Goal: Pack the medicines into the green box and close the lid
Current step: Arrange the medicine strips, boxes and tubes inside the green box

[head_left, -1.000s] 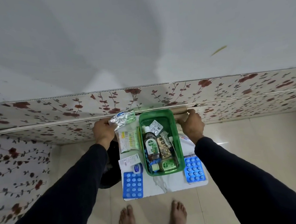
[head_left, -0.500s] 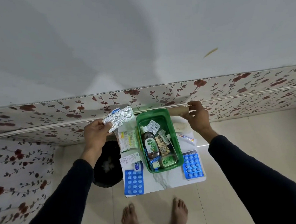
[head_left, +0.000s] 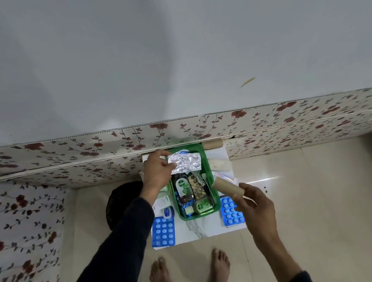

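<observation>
1. left hand (head_left: 158,172) pinches a foil strip (head_left: 185,162) by its left edge, over the far end of the green box (head_left: 216,201).
2. to do it well: lower the strip flat onto the bottle (head_left: 183,188) and packs so a lid can shut; let go only once it rests inside.
3. the box sits mid table (head_left: 195,231), open, no lid in view, already crowded; the strip is silver and crinkled.
4. right hand (head_left: 255,204) grips a tan roll (head_left: 227,187) just right of the box, above a blue blister pack (head_left: 231,213); a second blue pack (head_left: 163,231) lies left.
</observation>
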